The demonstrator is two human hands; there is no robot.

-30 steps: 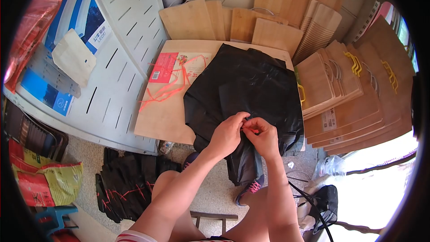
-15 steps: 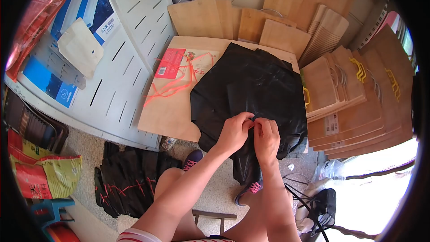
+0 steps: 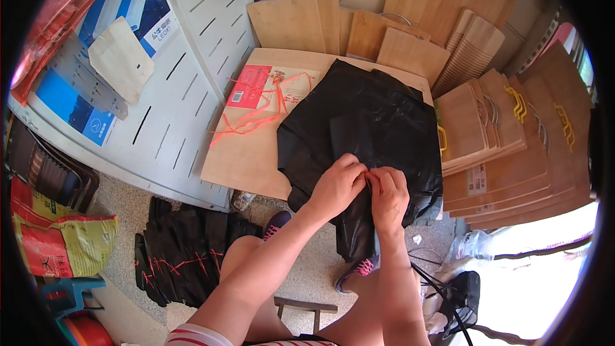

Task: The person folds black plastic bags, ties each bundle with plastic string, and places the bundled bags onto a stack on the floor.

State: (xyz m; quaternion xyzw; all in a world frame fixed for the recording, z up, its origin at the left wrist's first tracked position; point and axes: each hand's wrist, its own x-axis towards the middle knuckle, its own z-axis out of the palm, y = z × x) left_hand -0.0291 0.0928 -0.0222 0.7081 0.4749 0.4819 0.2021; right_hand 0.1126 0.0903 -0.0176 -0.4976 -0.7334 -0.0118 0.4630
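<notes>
Black plastic bags [image 3: 378,109] lie in a flat stack on a wooden board [image 3: 246,166], with one part hanging over the near edge. My left hand [image 3: 339,182] is closed in a pinch on the black plastic near that edge. Close beside it, almost touching, my right hand [image 3: 389,198] also pinches the plastic, its fingers curled. What exactly lies between the fingertips is mostly hidden. Loose red plastic strings [image 3: 256,118] rest to the left, across a red and cream printed card [image 3: 250,86].
Tied black bundles with red strings [image 3: 182,256] lie on the floor at left. Wooden cutting boards [image 3: 285,22] lean at the back, and more boards with yellow handles [image 3: 493,154] stand at right. A white slotted metal panel [image 3: 173,90] borders the left.
Both hands stay pinched together on the black plastic and have shifted slightly to the right in view. The whole scene has moved a little with the camera.
</notes>
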